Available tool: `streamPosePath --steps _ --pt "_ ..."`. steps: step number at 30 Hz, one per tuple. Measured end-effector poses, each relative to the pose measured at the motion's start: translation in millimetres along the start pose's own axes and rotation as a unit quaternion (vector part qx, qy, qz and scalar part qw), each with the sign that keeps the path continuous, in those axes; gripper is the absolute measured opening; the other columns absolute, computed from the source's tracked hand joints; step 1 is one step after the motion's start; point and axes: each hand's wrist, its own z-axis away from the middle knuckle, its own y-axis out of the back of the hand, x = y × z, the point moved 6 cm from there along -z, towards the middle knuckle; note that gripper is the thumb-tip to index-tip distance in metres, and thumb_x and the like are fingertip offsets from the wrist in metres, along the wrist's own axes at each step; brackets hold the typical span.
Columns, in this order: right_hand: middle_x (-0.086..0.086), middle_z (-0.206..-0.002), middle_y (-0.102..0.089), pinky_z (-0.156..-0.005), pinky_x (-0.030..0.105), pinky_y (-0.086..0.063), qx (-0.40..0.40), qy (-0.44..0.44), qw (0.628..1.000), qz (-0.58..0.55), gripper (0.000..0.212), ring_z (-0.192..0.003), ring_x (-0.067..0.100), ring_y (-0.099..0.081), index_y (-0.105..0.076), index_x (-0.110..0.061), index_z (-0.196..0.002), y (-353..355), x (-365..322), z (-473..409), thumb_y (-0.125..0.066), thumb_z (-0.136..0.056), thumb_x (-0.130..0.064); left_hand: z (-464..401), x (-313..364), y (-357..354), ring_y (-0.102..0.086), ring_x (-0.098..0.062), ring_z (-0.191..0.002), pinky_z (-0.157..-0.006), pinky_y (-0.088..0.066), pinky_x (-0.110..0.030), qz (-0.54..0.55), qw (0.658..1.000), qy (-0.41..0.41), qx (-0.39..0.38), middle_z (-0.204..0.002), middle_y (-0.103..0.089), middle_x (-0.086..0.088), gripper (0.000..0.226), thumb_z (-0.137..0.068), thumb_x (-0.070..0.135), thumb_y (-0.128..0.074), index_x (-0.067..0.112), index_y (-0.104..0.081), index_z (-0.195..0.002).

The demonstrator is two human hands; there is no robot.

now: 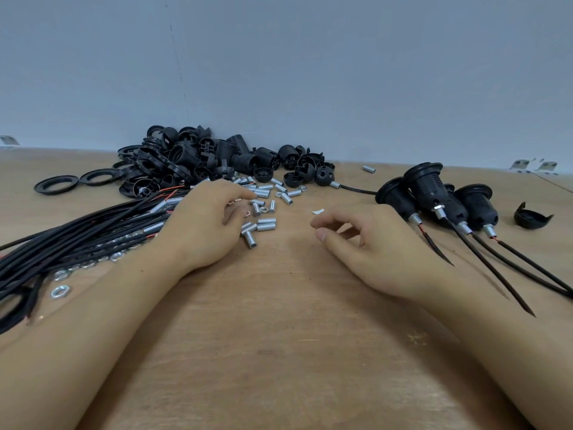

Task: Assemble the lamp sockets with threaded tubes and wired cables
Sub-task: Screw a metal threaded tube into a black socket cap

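Observation:
Several short silver threaded tubes (266,209) lie scattered at the table's middle. My left hand (206,223) rests beside them with its fingers loosely curled over the nearest tubes; I cannot tell whether it pinches one. My right hand (370,240) lies on the table to the right, fingers loosely curled and holding nothing. A bundle of black wired cables (80,240) runs in from the left under my left forearm. A heap of black socket parts (198,158) sits at the back. Several assembled sockets with cables (434,197) lie at the right.
Black rings (57,184) lie at the back left. Silver nuts (60,291) are strewn beside the cables. A loose black socket cap (531,216) lies at the far right, a white scrap (317,211) near my right hand. A grey wall closes the wooden table (279,352) behind.

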Motion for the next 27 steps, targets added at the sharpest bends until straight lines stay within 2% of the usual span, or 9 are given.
streamPosePath --steps 2,4,7,9,11,15,19,23,27 --pt "-0.02 -0.112 -0.063 -0.085 -0.002 -0.034 -0.034 0.029 0.998 0.033 0.03 -0.105 -0.009 -0.047 -0.063 -0.027 -0.126 -5.2 -10.4 3.2 -0.055 -0.097 -0.032 -2.0 -1.7 -5.4 -0.061 -0.018 -0.1 -0.086 -0.046 -0.033 -0.037 0.998 -0.012 -0.04 -0.107 -0.07 0.003 0.022 -0.097 0.015 -0.054 0.015 -0.071 -0.112" --pt "-0.019 -0.136 -0.053 -0.094 -0.005 -0.02 -0.075 0.073 0.994 0.038 0.04 -0.123 -0.007 -0.039 -0.052 -0.027 -0.139 -15.1 -24.2 6.3 -0.05 -0.1 -0.035 -2.7 -3.9 -6.5 -0.062 -0.02 -0.093 -0.082 -0.047 -0.034 -0.033 0.998 -0.006 -0.06 -0.1 -0.071 0.001 0.024 -0.098 0.012 -0.051 0.016 -0.073 -0.107" --pt "-0.012 -0.156 -0.033 -0.117 0.018 -0.015 -0.149 0.131 0.979 0.037 0.048 -0.145 0.003 -0.022 -0.039 -0.023 -0.149 -37.8 -44.6 11.2 -0.044 -0.102 -0.035 -1.6 -1.3 -4.9 -0.064 -0.021 -0.087 -0.081 -0.049 -0.034 -0.011 0.999 0.001 -0.052 -0.096 -0.073 0.0 0.024 -0.094 0.01 -0.057 0.021 -0.075 -0.106" --pt "-0.014 -0.156 -0.033 -0.118 0.027 -0.018 -0.185 0.144 0.97 0.07 0.047 -0.147 0.007 -0.017 -0.038 -0.026 -0.149 -50.4 -47.1 12.3 -0.039 -0.103 -0.038 -1.3 1.2 -4.0 -0.064 -0.021 -0.088 -0.083 -0.05 -0.035 -0.003 0.999 -0.002 -0.05 -0.094 -0.074 0.0 0.024 -0.092 0.01 -0.061 0.023 -0.076 -0.105" --pt "-0.01 -0.145 -0.048 -0.114 0.032 -0.026 -0.191 0.147 0.968 0.075 0.04 -0.143 0.011 -0.026 -0.048 -0.022 -0.141 -53.0 -45.2 10.4 -0.04 -0.104 -0.036 -0.7 3.9 -2.6 -0.062 -0.019 -0.088 -0.085 -0.048 -0.035 -0.002 0.999 -0.011 -0.051 -0.09 -0.073 0.001 0.022 -0.091 0.01 -0.063 0.024 -0.077 -0.101" --pt "0.003 -0.109 -0.069 -0.09 0.028 -0.039 -0.114 0.124 0.985 0.036 0.022 -0.101 0.011 -0.052 -0.067 -0.01 -0.114 -37.6 -35.4 2.4 -0.054 -0.099 -0.02 1.8 12.5 -1.2 -0.058 -0.011 -0.09 -0.083 -0.046 -0.03 0.014 0.997 -0.033 -0.063 -0.093 -0.071 0.01 0.023 -0.086 0.008 -0.063 0.023 -0.079 -0.092" --pt "-0.007 -0.119 -0.068 -0.087 0.013 -0.034 -0.077 0.088 0.993 0.033 0.027 -0.107 0.005 -0.051 -0.066 -0.019 -0.122 -29.1 -21.0 1.4 -0.053 -0.099 -0.014 1.6 10.8 4.6 -0.059 -0.003 -0.091 -0.085 -0.047 -0.026 0.003 0.995 -0.044 -0.086 -0.096 -0.069 0.013 0.039 -0.082 0.001 -0.059 0.032 -0.079 -0.093" --pt "-0.002 -0.132 -0.061 -0.095 0.005 -0.026 -0.081 0.118 0.99 0.009 0.028 -0.116 0.005 -0.045 -0.062 -0.012 -0.126 -34.6 -31.8 -2.7 -0.056 -0.098 -0.015 1.9 8.2 8.4 -0.054 0.005 -0.092 -0.082 -0.033 -0.005 0.016 0.992 -0.065 -0.107 -0.089 -0.065 0.017 0.046 -0.084 0.001 -0.063 0.043 -0.076 -0.094" --pt "0.001 -0.128 -0.06 -0.099 0.023 -0.035 -0.096 0.128 0.985 0.062 0.028 -0.117 0.014 -0.046 -0.064 -0.009 -0.12 -48.2 -35.3 -5.2 -0.053 -0.095 -0.004 3.3 7.4 8.4 -0.055 -0.009 -0.095 -0.09 -0.04 -0.03 0.004 0.989 -0.071 -0.126 -0.092 -0.066 0.012 0.044 -0.081 0.006 -0.065 0.047 -0.075 -0.096"
